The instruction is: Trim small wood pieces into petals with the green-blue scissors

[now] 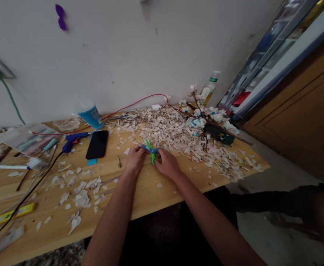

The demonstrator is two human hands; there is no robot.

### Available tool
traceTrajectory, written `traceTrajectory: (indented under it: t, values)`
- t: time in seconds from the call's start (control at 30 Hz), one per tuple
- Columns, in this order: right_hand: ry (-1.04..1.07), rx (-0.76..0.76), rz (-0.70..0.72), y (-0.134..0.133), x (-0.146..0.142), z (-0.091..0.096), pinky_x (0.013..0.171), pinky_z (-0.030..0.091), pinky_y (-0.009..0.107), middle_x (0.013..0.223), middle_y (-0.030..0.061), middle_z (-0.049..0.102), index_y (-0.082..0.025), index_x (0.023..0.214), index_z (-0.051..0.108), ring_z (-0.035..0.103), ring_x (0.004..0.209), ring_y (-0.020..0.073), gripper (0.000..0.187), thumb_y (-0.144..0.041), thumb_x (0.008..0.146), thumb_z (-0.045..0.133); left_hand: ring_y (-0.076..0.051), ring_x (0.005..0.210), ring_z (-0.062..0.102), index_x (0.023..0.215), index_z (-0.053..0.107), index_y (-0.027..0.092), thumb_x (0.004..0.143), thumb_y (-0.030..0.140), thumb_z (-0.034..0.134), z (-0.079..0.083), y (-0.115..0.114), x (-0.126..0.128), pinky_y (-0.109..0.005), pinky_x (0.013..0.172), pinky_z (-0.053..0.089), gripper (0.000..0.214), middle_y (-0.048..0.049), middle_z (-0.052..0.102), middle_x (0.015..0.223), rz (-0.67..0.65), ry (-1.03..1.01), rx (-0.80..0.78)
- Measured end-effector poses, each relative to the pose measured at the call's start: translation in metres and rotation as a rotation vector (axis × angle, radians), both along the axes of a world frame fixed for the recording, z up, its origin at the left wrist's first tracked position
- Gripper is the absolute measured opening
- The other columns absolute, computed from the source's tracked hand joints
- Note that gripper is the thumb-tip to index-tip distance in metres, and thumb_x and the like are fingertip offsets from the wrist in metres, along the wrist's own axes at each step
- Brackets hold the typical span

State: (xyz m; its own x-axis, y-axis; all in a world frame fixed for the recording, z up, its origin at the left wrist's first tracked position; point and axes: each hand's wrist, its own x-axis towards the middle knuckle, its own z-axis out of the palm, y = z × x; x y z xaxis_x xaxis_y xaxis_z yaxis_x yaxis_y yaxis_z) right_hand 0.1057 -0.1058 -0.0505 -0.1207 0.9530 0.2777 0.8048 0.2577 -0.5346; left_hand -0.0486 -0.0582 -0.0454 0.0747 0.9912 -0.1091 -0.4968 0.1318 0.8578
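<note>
Both my hands meet over the middle of the wooden table. My right hand is closed around the handles of small green and blue scissors, whose blades point up and away. My left hand is closed in a pinch right at the scissors' blades; what it pinches is too small to make out. White petal-like scraps lie heaped just beyond the hands.
A black phone, a blue glue gun with a black cable, and a blue cup lie to the left. A branch with white flowers and a bottle stand at the back right. More scraps are scattered front left.
</note>
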Motion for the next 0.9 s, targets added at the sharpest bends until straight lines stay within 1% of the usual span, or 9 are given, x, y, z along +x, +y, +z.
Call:
traceTrajectory:
  t: [0.17,0.27,0.4,0.73,0.9]
  values:
    - [0.035,0.001,0.015,0.000,0.002,0.000,0.075,0.040,0.030,0.095,0.0051,0.063,-0.021,0.100,0.055,0.055,0.085,0.0196,0.018,-0.026,0.083,0.057,-0.011,0.064,0.061,0.077,0.071,0.018,0.066,0.029,0.081,-0.010,0.003,-0.002,-0.024,0.070,0.049,0.018,0.0006,0.069,0.071,-0.025,0.064,0.062]
    - [0.048,-0.009,0.019,0.000,0.002,-0.001,0.076,0.041,0.030,0.098,0.0055,0.064,-0.022,0.101,0.056,0.056,0.087,0.0199,0.019,-0.027,0.084,0.057,-0.011,0.065,0.062,0.079,0.072,0.018,0.066,0.028,0.080,-0.013,0.004,-0.003,-0.025,0.072,0.049,0.018,0.0000,0.070,0.074,-0.042,0.086,0.066]
    - [0.052,-0.016,0.016,0.001,0.002,-0.002,0.076,0.041,0.030,0.098,0.0058,0.065,-0.022,0.101,0.057,0.057,0.088,0.0198,0.018,-0.027,0.084,0.057,-0.011,0.064,0.061,0.078,0.072,0.016,0.065,0.028,0.080,-0.009,0.003,-0.002,-0.025,0.071,0.049,0.019,-0.0006,0.070,0.073,-0.038,0.107,0.033]
    - [0.056,-0.041,0.001,0.001,0.003,-0.002,0.073,0.040,0.029,0.094,0.0047,0.065,-0.022,0.099,0.058,0.057,0.085,0.0191,0.015,-0.026,0.084,0.058,-0.011,0.063,0.060,0.075,0.069,0.016,0.064,0.034,0.082,0.005,-0.003,0.003,-0.025,0.069,0.048,0.024,-0.0009,0.068,0.071,-0.038,0.023,0.018]
    - [0.060,-0.038,0.003,0.001,0.002,-0.001,0.074,0.041,0.030,0.094,0.0047,0.065,-0.023,0.097,0.058,0.057,0.085,0.0192,0.013,-0.025,0.084,0.058,-0.011,0.063,0.060,0.075,0.068,0.016,0.065,0.034,0.081,0.005,-0.003,0.002,-0.025,0.069,0.048,0.024,-0.0005,0.067,0.070,-0.035,0.030,0.013]
